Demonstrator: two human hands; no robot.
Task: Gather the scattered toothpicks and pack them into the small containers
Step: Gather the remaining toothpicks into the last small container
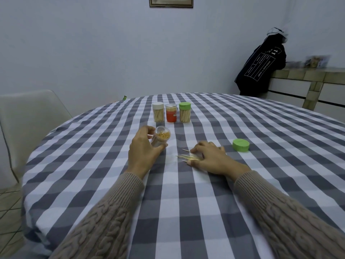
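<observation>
While the left hand [143,148] curled round an open clear container [162,137] and tipped its mouth toward the right, the right hand [211,156] lay low on the checked tablecloth [186,202] with its fingers bent over a small cluster of loose toothpicks [187,156]. Whether those fingers had truly pinched the sticks or were only raking them together, I could not tell; the tips hid the contact. The tilted container already showed a good many toothpicks inside, so I judged the job to be in its gathering step, with this pot partly filled. Farther back stood three more pots in a row: a white-lidded jar [158,114], a red jar [171,113] and a green-lidded jar [184,112], all upright and capped. A loose green lid [241,145] rested on the cloth to the right of the working hand, apart from it. The next move, as I read it, called for squaring the sticks into a bundle, lifting them level, and feeding them end-first into the tilted mouth; stray ones could easily slip out crosswise.
</observation>
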